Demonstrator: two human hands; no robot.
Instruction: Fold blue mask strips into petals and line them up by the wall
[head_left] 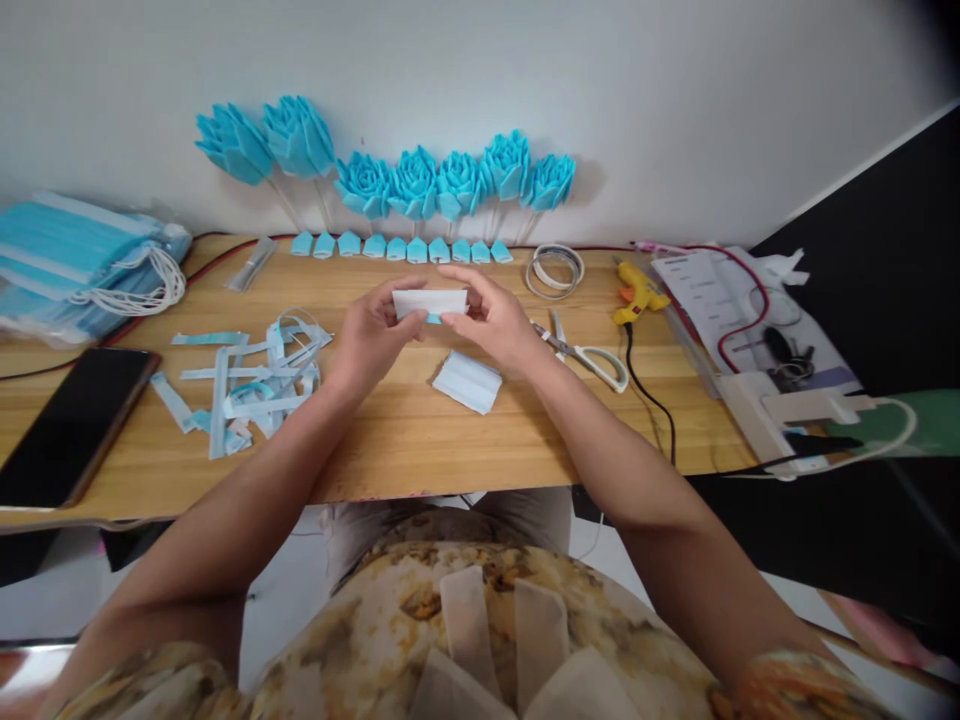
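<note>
Between my two hands is a folded piece of face mask fabric (429, 301), mostly white with a little blue at its lower edge. My left hand (375, 330) pinches its left end, and my right hand (491, 315) pinches the right end. The piece is held just above the table. Below it on the wood lies a stack of pale mask fabric pieces (466, 382). A row of small folded blue petals (397, 248) runs along the back of the table, beyond my hands. Scissors (581, 352) lie to the right of my right hand.
Blue fabric flowers (415, 183) on sticks lean against the wall. Cut mask strips (262, 375) lie left, with a phone (79, 425) and a pile of masks (67, 255). At right are tape rolls (555, 271), a yellow glue gun (640, 290) with its cord, and a power strip (757, 420).
</note>
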